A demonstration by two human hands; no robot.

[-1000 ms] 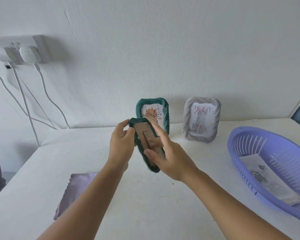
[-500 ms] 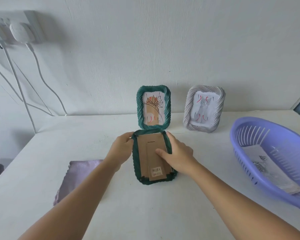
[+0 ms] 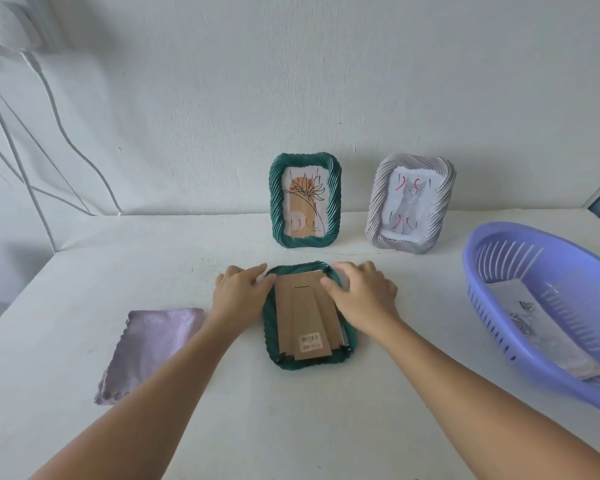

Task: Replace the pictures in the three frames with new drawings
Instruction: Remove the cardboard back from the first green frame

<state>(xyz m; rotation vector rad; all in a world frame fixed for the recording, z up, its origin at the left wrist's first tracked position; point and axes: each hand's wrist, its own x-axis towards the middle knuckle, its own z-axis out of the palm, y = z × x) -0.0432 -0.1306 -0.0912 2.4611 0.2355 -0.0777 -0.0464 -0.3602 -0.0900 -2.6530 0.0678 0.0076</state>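
Face-down frame: we see a green frame lying front down on the white worktop, its brown card back up, with a barcode sticker near the edge closest to us.
Standing frames: a second green frame stands upright just behind it at the wall, holding a plant drawing; a grey frame stands beside that one, to its right, holding a cat picture with red marks.
Basket: a purple slotted basket sits at the right of the worktop; printed sheets lie flat inside it.
Left hand: our left hand rests at the frame's far left corner, fingers fairly straight, fingertips touching the rim. Its grip is released; it clasps nothing.
Right hand: our right hand lies over the frame's far right corner, thumb on the card back, fingers bent over the rim. We cannot tell whether this grip is clasping the frame or only pressing on it.
Cloth: a lilac cloth lies flat on the worktop, left of the face-down frame and apart from it.
Wall: white cables hang down at the far left.
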